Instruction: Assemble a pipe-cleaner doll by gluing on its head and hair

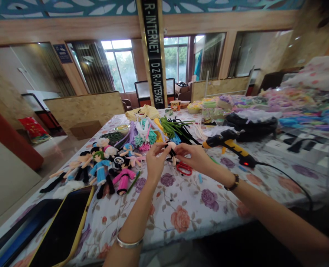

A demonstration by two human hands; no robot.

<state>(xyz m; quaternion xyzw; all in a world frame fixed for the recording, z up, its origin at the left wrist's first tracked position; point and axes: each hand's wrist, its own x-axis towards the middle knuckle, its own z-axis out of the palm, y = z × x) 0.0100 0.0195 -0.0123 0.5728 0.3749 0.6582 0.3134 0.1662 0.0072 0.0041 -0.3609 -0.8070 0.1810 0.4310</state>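
Note:
Above the middle of the table my left hand and my right hand meet at a small fuzzy doll. It has a pale round head and black parts; fingers cover much of it. Both hands pinch it with their fingertips, one from each side. Red-handled scissors lie on the cloth just below my right hand. A black and yellow glue gun with a lit red light rests to the right, its nozzle pointing toward that hand.
Several finished dolls lie at left, beside bundles of coloured pipe cleaners. A yellow-cased phone is at the near left on the flowered tablecloth. A black bag and the glue gun's cord occupy the right.

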